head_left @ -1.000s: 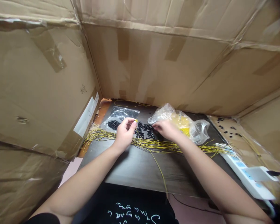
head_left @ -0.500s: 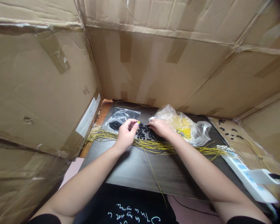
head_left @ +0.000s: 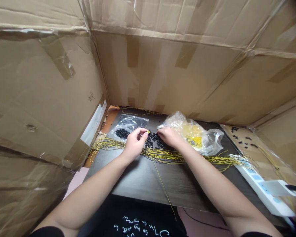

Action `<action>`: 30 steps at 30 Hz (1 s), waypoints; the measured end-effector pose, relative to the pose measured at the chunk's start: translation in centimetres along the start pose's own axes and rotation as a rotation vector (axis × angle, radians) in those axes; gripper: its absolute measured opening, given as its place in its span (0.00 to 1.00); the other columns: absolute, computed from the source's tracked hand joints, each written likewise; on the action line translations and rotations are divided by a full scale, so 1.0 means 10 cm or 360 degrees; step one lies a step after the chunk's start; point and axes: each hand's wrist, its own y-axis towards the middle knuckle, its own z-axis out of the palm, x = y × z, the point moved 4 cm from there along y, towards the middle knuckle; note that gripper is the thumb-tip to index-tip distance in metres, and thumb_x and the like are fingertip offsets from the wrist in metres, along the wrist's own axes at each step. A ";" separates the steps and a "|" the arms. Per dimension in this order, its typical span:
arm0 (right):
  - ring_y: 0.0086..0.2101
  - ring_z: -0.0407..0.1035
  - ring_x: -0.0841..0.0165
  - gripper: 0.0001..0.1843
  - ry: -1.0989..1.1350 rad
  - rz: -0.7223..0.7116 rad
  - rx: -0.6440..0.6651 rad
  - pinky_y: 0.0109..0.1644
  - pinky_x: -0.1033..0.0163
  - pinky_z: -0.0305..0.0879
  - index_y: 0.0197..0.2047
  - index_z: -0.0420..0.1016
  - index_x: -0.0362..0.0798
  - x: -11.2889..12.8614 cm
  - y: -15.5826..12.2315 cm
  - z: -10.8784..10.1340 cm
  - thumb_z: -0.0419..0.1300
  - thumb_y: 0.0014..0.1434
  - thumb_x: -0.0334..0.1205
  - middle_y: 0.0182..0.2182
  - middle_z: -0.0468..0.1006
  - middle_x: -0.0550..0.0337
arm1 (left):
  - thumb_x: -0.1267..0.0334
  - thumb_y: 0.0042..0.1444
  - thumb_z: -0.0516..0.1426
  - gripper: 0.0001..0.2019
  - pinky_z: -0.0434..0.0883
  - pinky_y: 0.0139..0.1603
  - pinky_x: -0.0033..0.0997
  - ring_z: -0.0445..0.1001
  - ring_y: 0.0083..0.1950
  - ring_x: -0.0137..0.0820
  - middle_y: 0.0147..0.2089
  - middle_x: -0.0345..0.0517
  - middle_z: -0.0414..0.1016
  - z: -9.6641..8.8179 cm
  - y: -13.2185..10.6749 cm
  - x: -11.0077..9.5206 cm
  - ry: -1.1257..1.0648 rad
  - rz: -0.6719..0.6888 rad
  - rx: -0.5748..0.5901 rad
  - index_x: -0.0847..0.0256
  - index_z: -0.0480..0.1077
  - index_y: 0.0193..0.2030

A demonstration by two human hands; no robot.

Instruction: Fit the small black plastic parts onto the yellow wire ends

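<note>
Between the thumb and fingers of my left hand (head_left: 135,142) is a small yellow piece (head_left: 148,131), with a thin yellow wire (head_left: 161,179) trailing from there toward my lap. My right hand (head_left: 169,135) reaches down at the right side of a loose pile of small black parts (head_left: 156,139). Its fingers are bent together at the pile, and whatever they pinch is hidden. Beneath both wrists a long bundle of yellow and black wires (head_left: 167,156) crosses the table.
Left of the pile is a clear bag of black parts (head_left: 122,132); to the right, a clear bag of yellow parts (head_left: 194,140). A white power strip (head_left: 263,186) with a plugged-in charger (head_left: 276,188) lies at right. Cardboard walls (head_left: 162,79) enclose the table (head_left: 148,184).
My left hand has shifted slightly right and nearer with the yellow piece. My right hand stays at the black pile, its fingers moving only a little.
</note>
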 end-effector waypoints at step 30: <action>0.34 0.75 0.67 0.11 0.0872 0.0388 -0.0501 0.39 0.63 0.69 0.39 0.75 0.46 0.24 -0.25 -0.20 0.56 0.67 0.43 0.34 0.81 0.54 | 0.53 0.60 0.60 0.13 0.68 0.36 0.27 0.71 0.33 0.28 0.38 0.44 0.78 0.04 -0.04 -0.07 0.0023 -0.0019 0.0082 0.62 0.75 0.42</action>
